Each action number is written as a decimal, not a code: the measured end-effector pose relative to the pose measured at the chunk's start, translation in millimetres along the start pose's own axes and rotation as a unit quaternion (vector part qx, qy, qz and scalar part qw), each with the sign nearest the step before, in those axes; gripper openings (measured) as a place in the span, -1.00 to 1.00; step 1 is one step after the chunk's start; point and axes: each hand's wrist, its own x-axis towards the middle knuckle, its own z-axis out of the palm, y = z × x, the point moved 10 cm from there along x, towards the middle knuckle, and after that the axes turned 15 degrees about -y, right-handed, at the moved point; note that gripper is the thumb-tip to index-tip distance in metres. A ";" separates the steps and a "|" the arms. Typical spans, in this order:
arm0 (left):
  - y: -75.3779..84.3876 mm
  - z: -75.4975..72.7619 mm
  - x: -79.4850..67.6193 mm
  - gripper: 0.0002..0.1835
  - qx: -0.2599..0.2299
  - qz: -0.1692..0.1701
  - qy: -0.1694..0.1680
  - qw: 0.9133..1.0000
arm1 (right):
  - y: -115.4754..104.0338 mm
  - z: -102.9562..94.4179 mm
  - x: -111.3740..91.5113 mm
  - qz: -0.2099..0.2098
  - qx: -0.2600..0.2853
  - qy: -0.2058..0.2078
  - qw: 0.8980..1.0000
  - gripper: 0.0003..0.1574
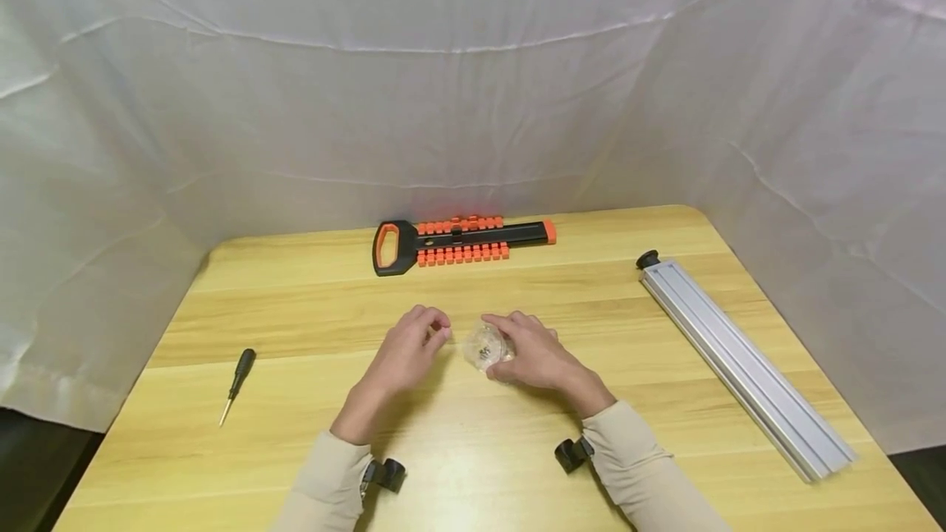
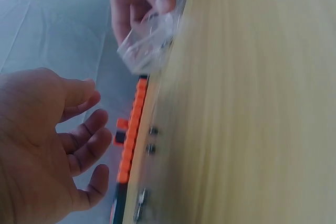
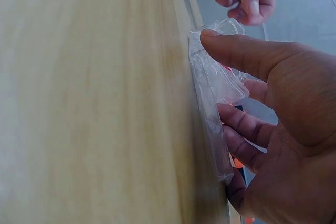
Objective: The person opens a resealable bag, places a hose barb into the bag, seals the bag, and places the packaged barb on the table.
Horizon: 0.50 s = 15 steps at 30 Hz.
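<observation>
My right hand (image 1: 538, 358) holds a clear plastic bag (image 1: 479, 341) low over the table, thumb on its near side and fingers on the far side. Small metal parts show through the plastic in the head view. From the right wrist, the bag (image 3: 212, 114) looks crumpled, with the thumb along its upper end. Just left of the bag, my left hand (image 1: 409, 350) hovers with loosely bent fingers; in the left wrist view that hand (image 2: 58, 145) shows nothing between its fingers. Past it, small dark metal pieces (image 2: 151, 148) lie on the wood.
A black and orange tool (image 1: 473, 243) with a loop handle lies at the table's back. At the left is a black-handled screwdriver (image 1: 238, 376). A long silver aluminium profile (image 1: 746, 368) with a black knob slants along the right side. Pale cloth (image 1: 458, 121) hangs around the table.
</observation>
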 end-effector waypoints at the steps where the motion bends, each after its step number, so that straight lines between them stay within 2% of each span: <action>1: -3.8 -2.3 -2.2 -0.87 -0.003 -0.006 0.002 1.000 | -0.4 0.0 0.2 -0.001 0.001 -0.001 1.000 0.08; 7: -21.7 -12.7 -12.4 -0.87 -0.004 -0.026 0.008 1.000 | -0.5 -2.2 0.2 0.001 0.002 -0.001 1.000 0.07; 15: -41.0 -18.0 -24.8 -0.87 -0.004 -0.050 0.003 0.999 | -2.9 -1.7 -1.7 0.003 0.009 -0.004 1.000 0.07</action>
